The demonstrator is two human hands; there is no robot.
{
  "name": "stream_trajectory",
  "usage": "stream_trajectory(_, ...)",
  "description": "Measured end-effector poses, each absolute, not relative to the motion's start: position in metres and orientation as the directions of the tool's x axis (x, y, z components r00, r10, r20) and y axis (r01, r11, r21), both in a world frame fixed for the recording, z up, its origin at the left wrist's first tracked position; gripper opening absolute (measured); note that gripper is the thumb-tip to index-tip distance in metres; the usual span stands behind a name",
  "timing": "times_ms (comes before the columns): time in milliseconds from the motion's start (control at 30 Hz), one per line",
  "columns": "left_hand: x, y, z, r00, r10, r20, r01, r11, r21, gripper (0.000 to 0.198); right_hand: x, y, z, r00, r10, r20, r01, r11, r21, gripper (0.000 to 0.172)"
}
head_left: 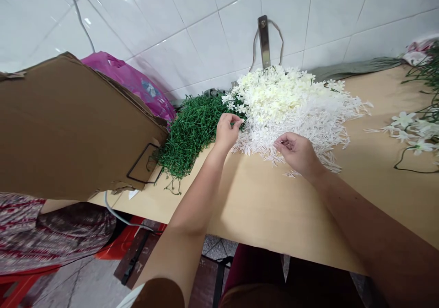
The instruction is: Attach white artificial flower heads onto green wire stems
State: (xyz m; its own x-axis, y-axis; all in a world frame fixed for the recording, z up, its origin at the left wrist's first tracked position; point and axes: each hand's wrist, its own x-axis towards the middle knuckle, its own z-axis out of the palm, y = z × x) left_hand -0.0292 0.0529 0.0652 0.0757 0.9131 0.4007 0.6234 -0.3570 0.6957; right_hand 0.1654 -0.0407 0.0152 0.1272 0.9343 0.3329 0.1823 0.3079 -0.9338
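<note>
My left hand point(227, 132) is closed in a pinch between the heap of green plastic stems point(195, 129) and the pile of white artificial flowers point(274, 90). Something small and pale may be at its fingertips, too small to name. Thumb and fingers of my right hand point(297, 154) are also pinched together, over the near edge of a heap of thin white plastic pieces point(298, 120). What they hold, if anything, I cannot make out. The white flowers lie on the far side of the thin pieces, against the stems.
A large cardboard box point(75, 129) stands at the left, with a pink plastic bag point(133, 81) behind it. More white flowers on green stems point(416, 132) lie at the right of the wooden table point(267, 207). A metal bracket point(264, 42) stands against the tiled wall. Another person's patterned clothing point(61, 230) shows lower left.
</note>
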Motion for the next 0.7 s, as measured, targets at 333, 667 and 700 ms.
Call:
stream_trajectory(333,0.022,-0.015,0.046,0.311,0.95,0.023,-0.047,-0.009,0.999,0.023,0.159,-0.046,0.026,0.011,0.974,0.224,-0.216,0.221,-0.951,0.039)
stream_trajectory(667,0.024,-0.017,0.016,0.188,0.98,0.06,-0.053,-0.051,0.997,0.016,0.164,-0.042,0.02,0.006,0.993,0.117,-0.013,0.117,-0.993,0.028)
stream_trajectory(700,0.024,-0.019,0.015,0.206,0.976,0.076,-0.061,-0.065,0.996,0.014,0.165,-0.042,0.02,0.017,0.992,0.127,0.0,0.127,-0.992,0.028)
